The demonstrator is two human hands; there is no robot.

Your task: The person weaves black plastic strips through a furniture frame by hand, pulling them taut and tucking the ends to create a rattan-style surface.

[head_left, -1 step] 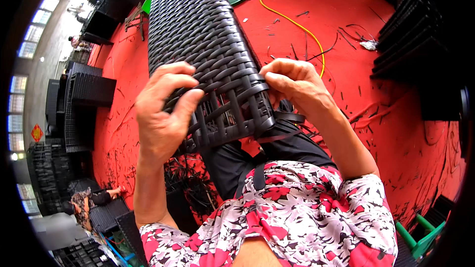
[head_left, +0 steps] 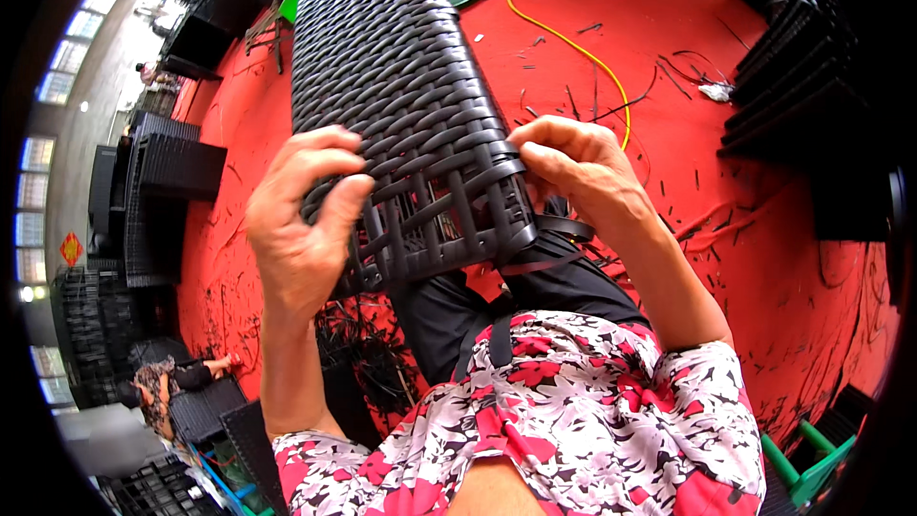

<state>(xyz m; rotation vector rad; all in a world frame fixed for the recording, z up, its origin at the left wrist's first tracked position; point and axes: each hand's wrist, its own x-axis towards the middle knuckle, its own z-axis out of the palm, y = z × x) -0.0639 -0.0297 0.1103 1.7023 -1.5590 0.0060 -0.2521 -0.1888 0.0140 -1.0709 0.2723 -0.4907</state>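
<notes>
A long black woven rattan panel (head_left: pixel 392 57) stretches away from my lap, tightly woven along most of its length. At the near end, its frame shows open gaps between wide-spaced strips. My left hand (head_left: pixel 306 210) is at the panel's left edge, with thumb and fingers curved and apart. On the right edge, my right hand (head_left: pixel 578 162) pinches a flat black plastic strip at the last woven row. A loose loop of black strip (head_left: pixel 564 226) hangs below that hand. The pinching fingertips partly hide the strip's end.
Scraps of black strip litter the red floor (head_left: pixel 688 258), which a yellow cord (head_left: pixel 564 41) crosses. Stacked black woven pieces (head_left: pixel 798 86) stand at right, others (head_left: pixel 177 162) at left. A green stool (head_left: pixel 812 459) is lower right; another person (head_left: pixel 158 387) is lower left.
My left hand has shifted a little left, away from the weave. The panel sits slightly further right and lower in view. The right hand keeps its pinch at the edge.
</notes>
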